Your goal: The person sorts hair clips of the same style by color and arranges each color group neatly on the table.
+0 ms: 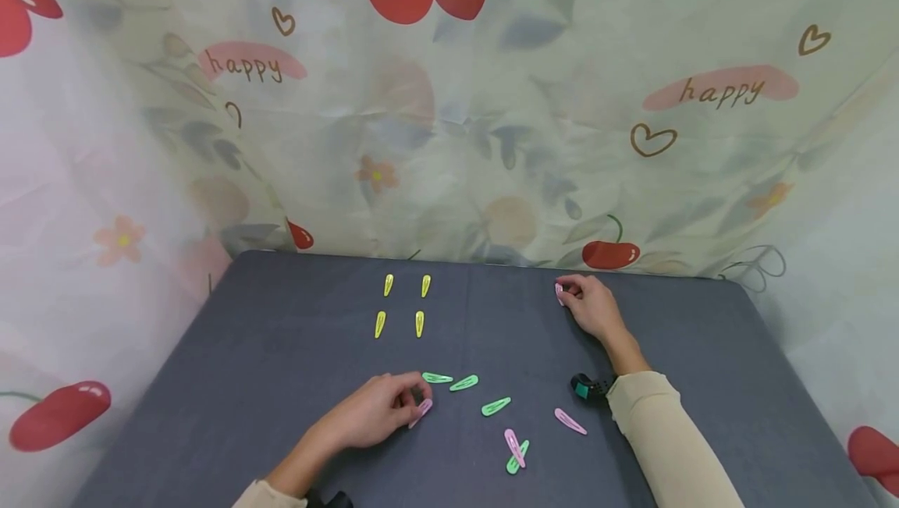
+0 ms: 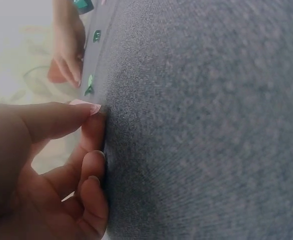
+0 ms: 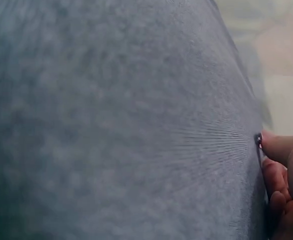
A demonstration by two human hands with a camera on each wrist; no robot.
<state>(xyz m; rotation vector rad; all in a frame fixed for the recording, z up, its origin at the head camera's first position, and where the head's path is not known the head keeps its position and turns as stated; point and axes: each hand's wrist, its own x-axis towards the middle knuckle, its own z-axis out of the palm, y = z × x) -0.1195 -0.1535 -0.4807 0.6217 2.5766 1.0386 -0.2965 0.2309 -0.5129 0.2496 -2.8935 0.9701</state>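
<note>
In the head view my left hand pinches a pink snap hair clip between thumb and fingers, low over the table near the middle. A green hair clip lies right by its fingertips. My right hand reaches to the back right of the table and pinches another pink hair clip upright at its fingertips. The right wrist view shows the thumb and curled fingers close against the cloth, the clip mostly hidden. In the left wrist view, the thumb presses the clip against the index finger.
Several yellow hair clips stand in two rows at the back left-centre. More green clips lie scattered between the hands. One pink clip crosses over a green one; another pink clip lies near the right sleeve. A printed curtain rises behind the dark table.
</note>
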